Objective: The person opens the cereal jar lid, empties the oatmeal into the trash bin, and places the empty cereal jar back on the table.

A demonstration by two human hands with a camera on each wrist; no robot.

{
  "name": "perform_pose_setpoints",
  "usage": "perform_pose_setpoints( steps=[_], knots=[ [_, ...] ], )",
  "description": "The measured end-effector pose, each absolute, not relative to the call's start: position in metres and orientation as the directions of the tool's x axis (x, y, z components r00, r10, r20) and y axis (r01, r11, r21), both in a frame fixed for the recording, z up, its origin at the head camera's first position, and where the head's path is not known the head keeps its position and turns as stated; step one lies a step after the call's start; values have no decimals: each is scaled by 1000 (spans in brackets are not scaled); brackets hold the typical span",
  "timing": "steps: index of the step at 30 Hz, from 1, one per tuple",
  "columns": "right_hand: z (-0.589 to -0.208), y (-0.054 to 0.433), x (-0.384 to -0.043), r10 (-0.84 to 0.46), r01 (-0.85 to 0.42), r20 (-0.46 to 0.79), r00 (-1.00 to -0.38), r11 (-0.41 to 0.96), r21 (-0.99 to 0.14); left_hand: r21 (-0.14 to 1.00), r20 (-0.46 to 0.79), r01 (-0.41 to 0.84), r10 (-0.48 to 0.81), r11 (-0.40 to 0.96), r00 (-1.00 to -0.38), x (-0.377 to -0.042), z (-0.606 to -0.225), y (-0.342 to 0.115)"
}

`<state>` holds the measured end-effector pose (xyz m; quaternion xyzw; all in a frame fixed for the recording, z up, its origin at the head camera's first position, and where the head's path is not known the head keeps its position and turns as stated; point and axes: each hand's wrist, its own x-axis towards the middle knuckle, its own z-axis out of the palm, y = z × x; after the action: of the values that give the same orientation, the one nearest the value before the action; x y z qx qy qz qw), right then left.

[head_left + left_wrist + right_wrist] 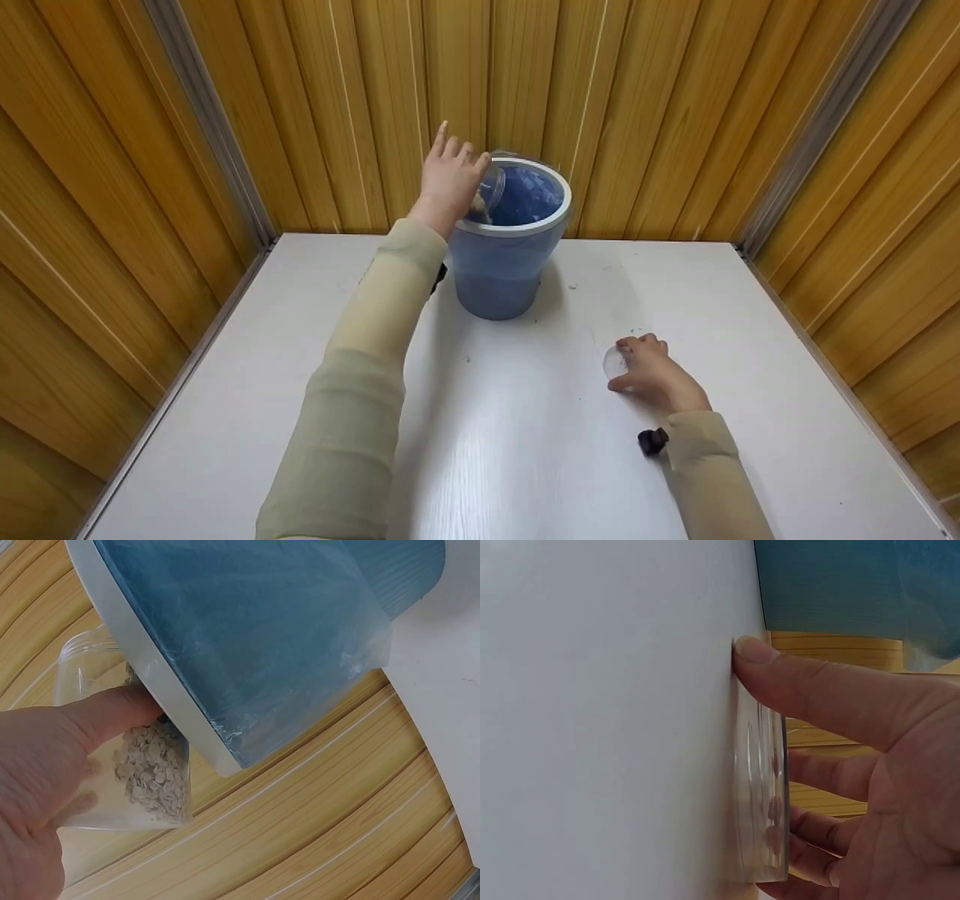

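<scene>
My left hand [452, 178] is over the left rim of a blue bin [495, 274], gripping a clear plastic jar [494, 186] tipped toward the opening. Pale flakes like rolled oats [154, 769] lie along the jar's lower side in the left wrist view. On the right of the white table, my right hand [654, 371] holds a round clear lid [761, 787] by its edge. Thumb and fingers span the lid, which lies flat at the tabletop. The hand's back hides part of the lid in the head view.
A white ring tops the bin, and a thin clear liner [352, 652] hangs over its outside. Small crumbs are scattered on the white table [525, 420]. Wood-patterned panels [637, 112] enclose the back and both sides.
</scene>
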<state>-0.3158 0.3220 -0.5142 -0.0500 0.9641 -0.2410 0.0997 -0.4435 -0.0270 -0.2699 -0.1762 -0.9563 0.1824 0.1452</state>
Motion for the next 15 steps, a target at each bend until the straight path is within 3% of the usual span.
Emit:
perform_pose_setpoints(
  steps=[15],
  knots=[
    [-514,318,-315,-121,-18,-177,-977,871,-492,-460,196,320,446,828,-873,-445,-270,-25]
  ],
)
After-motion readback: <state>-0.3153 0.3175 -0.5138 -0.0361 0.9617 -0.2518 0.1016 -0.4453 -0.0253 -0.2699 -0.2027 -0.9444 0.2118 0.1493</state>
